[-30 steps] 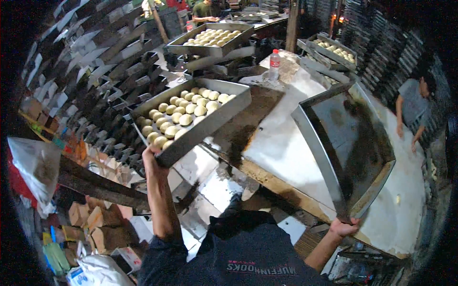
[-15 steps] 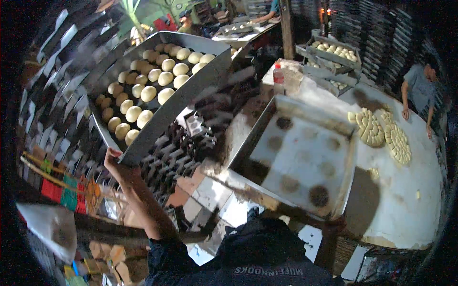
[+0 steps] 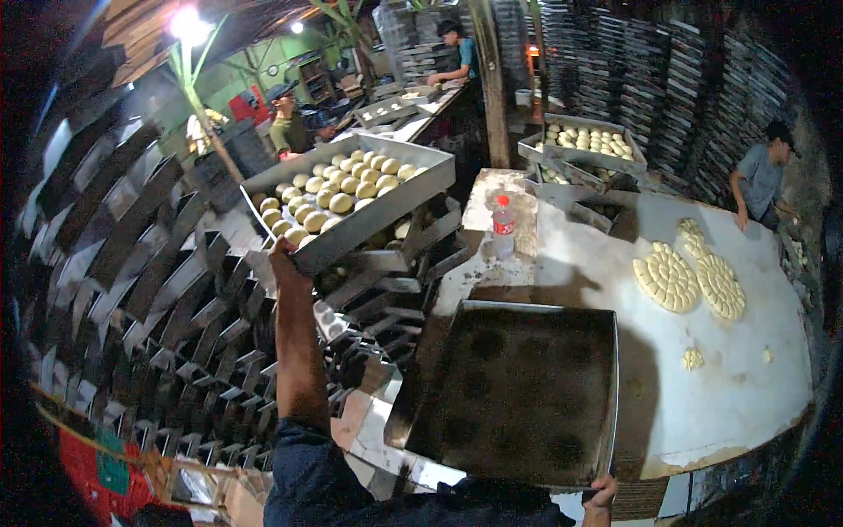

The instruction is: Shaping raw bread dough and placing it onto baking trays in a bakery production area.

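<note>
My left arm reaches forward, and my left hand (image 3: pixel 283 252) grips the near corner of a metal tray (image 3: pixel 386 208). Rows of round pale dough balls (image 3: pixel 341 202) fill this tray, which sits over a stack of other trays (image 3: pixel 420 239). My right hand (image 3: pixel 601 494) is low at the right, its fingers closed around the near right corner of a second tray (image 3: pixel 518 395). That one is bare inside, with a dark bottom showing round spots, and lies at the near left part of the pale worktable (image 3: pixel 746 369).
Coiled rounds of cut dough (image 3: pixel 669 277) and small scraps (image 3: pixel 693 358) lie on the table. A red-capped bottle (image 3: pixel 503 220) stands by its far left corner. Tall tray stacks (image 3: pixel 149 290) line the left. People work at the right (image 3: pixel 760 176) and back (image 3: pixel 457 57).
My view has tilted up. The tray of dough balls has moved farther from me, with my left arm stretched out. The bare tray has tilted and darkened, and my right hand now shows clearly.
</note>
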Motion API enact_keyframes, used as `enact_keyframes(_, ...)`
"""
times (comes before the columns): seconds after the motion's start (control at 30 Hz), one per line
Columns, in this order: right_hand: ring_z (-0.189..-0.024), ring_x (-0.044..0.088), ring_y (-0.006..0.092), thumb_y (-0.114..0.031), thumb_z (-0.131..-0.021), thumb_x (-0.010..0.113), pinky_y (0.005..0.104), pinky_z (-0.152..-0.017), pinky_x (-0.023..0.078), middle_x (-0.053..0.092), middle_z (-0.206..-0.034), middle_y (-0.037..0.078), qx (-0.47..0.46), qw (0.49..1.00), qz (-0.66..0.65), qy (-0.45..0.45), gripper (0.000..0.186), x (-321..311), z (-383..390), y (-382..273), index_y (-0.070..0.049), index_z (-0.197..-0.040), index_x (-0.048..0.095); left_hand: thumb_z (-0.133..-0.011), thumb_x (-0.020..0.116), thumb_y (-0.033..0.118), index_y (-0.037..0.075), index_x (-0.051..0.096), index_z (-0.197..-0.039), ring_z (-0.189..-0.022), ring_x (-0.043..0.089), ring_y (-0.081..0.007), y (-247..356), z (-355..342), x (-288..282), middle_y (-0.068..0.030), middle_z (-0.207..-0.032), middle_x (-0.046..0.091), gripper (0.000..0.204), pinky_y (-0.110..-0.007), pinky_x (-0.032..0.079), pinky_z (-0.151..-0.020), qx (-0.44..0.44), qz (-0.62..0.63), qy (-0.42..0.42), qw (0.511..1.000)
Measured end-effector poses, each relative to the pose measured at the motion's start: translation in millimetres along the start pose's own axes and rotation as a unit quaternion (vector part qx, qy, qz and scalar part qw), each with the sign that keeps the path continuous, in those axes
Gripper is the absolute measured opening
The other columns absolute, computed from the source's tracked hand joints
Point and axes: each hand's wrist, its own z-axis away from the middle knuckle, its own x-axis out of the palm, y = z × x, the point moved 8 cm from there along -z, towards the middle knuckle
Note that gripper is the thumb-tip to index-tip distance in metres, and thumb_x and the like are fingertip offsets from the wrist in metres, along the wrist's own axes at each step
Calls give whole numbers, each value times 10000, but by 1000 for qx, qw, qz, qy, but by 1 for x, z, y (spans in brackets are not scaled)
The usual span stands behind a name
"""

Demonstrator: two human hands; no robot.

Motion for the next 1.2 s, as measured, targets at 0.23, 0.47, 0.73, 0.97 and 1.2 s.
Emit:
enact_keyframes(0.23,-507,396,180,-259,-636,559,318,-464,326,403,-541,23,205,967,-85,121,263,-31,29,12,-168,-501,352,-771,574,449,118,549,-978,-694,616,-219,-24,-52,-58,-101,-869,606,391,-329,536,-548,7,-135,-123,983)
enact_keyframes(0.47,-520,485,211,-199,-639,541,340,-529,401,478,-518,63,279,953,-114,3,215,2,7,40,-128,-461,443,-795,552,622,75,413,-1333,-928,554,-209,-46,12,-46,-110,-1144,510,780,-317,436,-753,-12,-338,81,938)
enact_keyframes(0.73,-551,438,162,-337,-857,454,344,-714,390,444,-556,25,84,959,86,-256,399,49,-51,36,-88,-546,464,-892,563,377,87,260,-1439,-811,508,-120,-85,215,-166,-133,-1222,541,689,-256,418,-711,-73,-471,-24,879)
enact_keyframes(0.97,-642,389,175,-153,-688,536,328,-689,345,391,-649,30,200,943,50,-260,134,74,-82,25,-91,-674,418,-900,529,364,24,272,-1416,-1163,479,-236,-97,281,-42,-127,-1279,507,670,-337,359,-948,-101,-418,1,903)
enact_keyframes(1.2,-592,356,127,-131,-727,505,289,-542,318,379,-681,0,71,956,53,-279,229,87,-79,66,-64,-944,475,-832,606,369,-2,558,-1141,-954,568,-232,-98,298,-14,-150,-1032,623,484,-316,413,-856,3,-501,-123,856)
